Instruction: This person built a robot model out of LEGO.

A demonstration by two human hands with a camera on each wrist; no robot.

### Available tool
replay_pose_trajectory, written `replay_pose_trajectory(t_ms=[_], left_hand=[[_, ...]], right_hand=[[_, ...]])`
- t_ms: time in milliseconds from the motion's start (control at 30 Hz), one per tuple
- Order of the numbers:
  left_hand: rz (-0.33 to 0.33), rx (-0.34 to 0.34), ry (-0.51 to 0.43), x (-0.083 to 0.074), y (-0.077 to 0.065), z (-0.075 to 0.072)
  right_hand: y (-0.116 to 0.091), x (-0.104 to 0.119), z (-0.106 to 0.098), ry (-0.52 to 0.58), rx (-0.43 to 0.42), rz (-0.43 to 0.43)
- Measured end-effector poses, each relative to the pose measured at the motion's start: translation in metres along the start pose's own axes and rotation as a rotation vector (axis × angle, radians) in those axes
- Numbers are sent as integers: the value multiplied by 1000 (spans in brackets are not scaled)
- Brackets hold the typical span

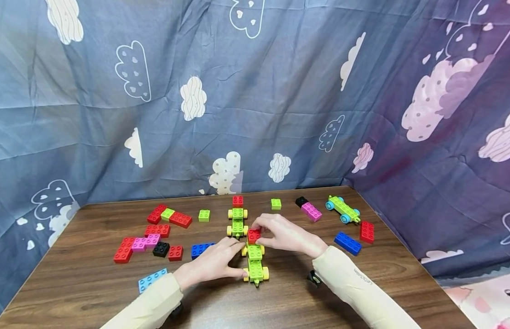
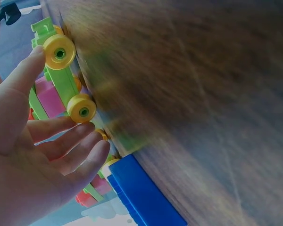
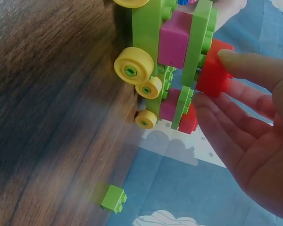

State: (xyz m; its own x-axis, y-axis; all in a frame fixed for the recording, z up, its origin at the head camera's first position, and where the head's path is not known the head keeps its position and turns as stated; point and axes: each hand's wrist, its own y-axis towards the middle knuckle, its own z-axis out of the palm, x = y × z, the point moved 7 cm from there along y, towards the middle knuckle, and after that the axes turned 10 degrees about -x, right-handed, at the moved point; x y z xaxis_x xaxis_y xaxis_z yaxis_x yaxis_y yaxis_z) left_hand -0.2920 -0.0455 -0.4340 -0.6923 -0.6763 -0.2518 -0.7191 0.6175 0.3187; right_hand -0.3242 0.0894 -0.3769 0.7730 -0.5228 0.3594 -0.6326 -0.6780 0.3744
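Observation:
A toy car (image 1: 255, 265) with a green base and yellow wheels stands in front of me. My left hand (image 1: 215, 261) holds it from the left, thumb by the near wheel (image 2: 60, 52) and index finger at the far wheel (image 2: 81, 108). A magenta brick (image 3: 174, 40) sits between its base and an upper green piece (image 3: 196, 37). At the far end my right hand (image 1: 285, 233) pinches a red brick (image 3: 214, 68) between thumb and fingers, against that green piece. Just beyond stands a similar car (image 1: 237, 224) with its own red brick (image 1: 237, 201).
Left lie several red, magenta and black bricks (image 1: 161, 249), a light blue brick (image 1: 152, 279) and a blue brick (image 1: 201, 250) beside my left hand. Right are a blue-wheeled car base (image 1: 342, 209), a blue brick (image 1: 347, 243) and a red brick (image 1: 367, 231). Patterned cloth (image 1: 197, 137) hangs behind.

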Motion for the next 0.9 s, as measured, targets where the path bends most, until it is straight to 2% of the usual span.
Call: replay_pose_trajectory(t_ms=[267,600,733,900], left_hand=[[1,-17,4,1,1,-1],[-134,-60,-113,7,13,-6],[-123,-85,-133,5,16,-9],[-130,-90,-164,6,18,-8]], right_hand=[[0,2,1,-13,14,-3],[-1,3,-1,-51,28,4],[-1,3,-1,-73,27,6],[0,4,0,-49,22,3]])
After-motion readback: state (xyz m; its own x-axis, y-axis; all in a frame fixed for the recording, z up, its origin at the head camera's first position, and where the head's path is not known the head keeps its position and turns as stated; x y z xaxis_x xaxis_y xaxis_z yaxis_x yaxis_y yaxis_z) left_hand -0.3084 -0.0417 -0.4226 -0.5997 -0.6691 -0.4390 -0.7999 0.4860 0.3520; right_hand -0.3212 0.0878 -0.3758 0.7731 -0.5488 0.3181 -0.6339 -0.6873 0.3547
